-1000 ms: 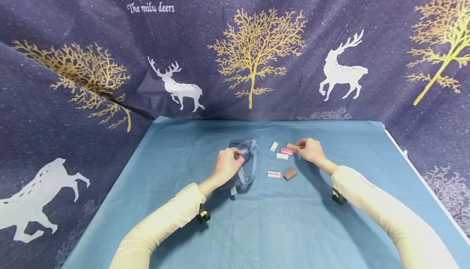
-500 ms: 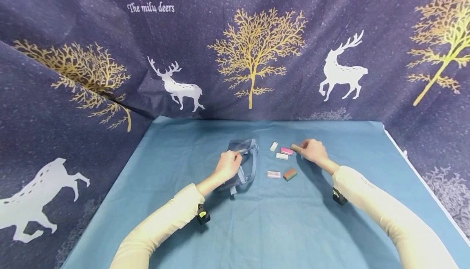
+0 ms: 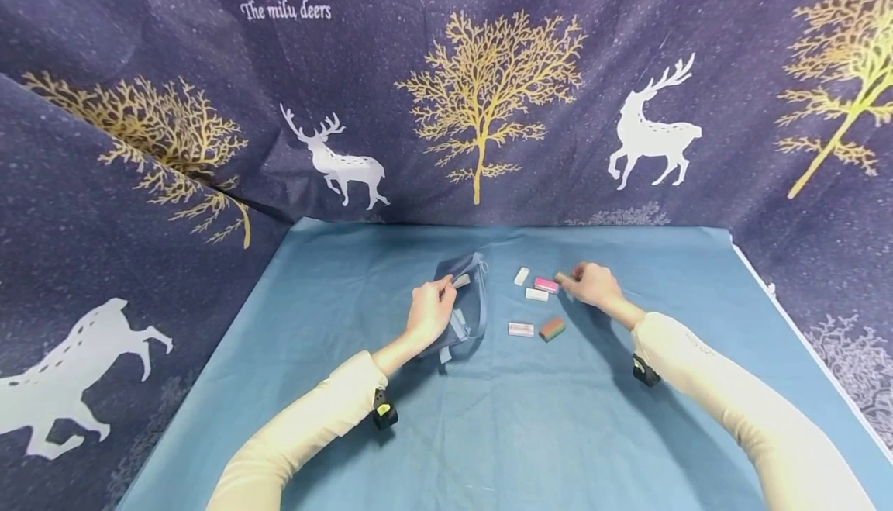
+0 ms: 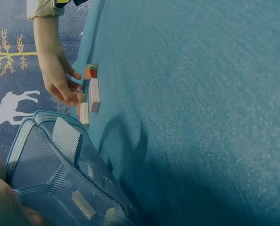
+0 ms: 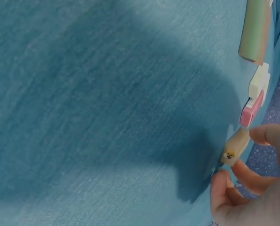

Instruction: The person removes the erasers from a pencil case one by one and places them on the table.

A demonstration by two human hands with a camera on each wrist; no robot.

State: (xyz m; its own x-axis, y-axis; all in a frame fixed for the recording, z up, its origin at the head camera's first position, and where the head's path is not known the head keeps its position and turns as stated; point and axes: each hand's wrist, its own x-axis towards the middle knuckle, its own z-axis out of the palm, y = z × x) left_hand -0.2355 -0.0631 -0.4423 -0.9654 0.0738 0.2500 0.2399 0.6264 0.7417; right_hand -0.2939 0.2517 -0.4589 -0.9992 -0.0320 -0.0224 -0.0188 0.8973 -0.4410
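My left hand (image 3: pixel 430 311) grips the edge of a blue mesh zip pouch (image 4: pixel 41 155). The pouch opening faces right, and pale blocks (image 4: pixel 83 205) show through its mesh. At the table's far right, my right hand (image 3: pixel 593 284) pinches a tan, eraser-like block (image 5: pixel 236 145) with a small dark-and-yellow picture on its end. Just left of those fingertips lies a pink eraser (image 3: pixel 546 285), with a white eraser (image 3: pixel 536 294) against its near side.
A small white block (image 3: pixel 522 276) lies farther left, near the pouch. Closer to me are a pale wrapped eraser (image 3: pixel 520 329) and a red-and-green block (image 3: pixel 552 329). Blue cloth (image 3: pixel 516 433) covers the table, and a patterned dark curtain (image 3: pixel 418 92) hangs behind it.
The tan block has moved a little right, away from the pink eraser, within my right fingers. The pouch's mouth has spread wider at my left hand, showing more of the pale blocks inside.
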